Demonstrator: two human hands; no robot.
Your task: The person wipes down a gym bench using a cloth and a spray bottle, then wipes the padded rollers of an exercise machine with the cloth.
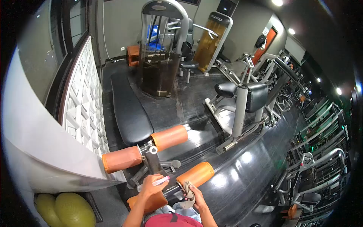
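My left hand (152,186) is closed around a slim, whitish, see-through object with a pink end (162,181); it looks like a small bottle, but its kind is unclear. My right hand (197,197) grips a crumpled grey-beige cloth (186,204). The cloth is beside the inner end of an orange roller pad (196,173). Below my left hand lies another orange roller pad (150,203), partly hidden by the hand and forearm. Farther forward, two more orange pads, a right one (169,137) and a left one (122,159), flank the end of a black padded bench (130,109).
Two green exercise balls (73,210) sit at the lower left beside a white curved wall (49,155). A grey-framed machine with black pads (240,109) stands to the right on the dark floor. Cable machines (160,56) are at the back, and more equipment (312,170) lines the right.
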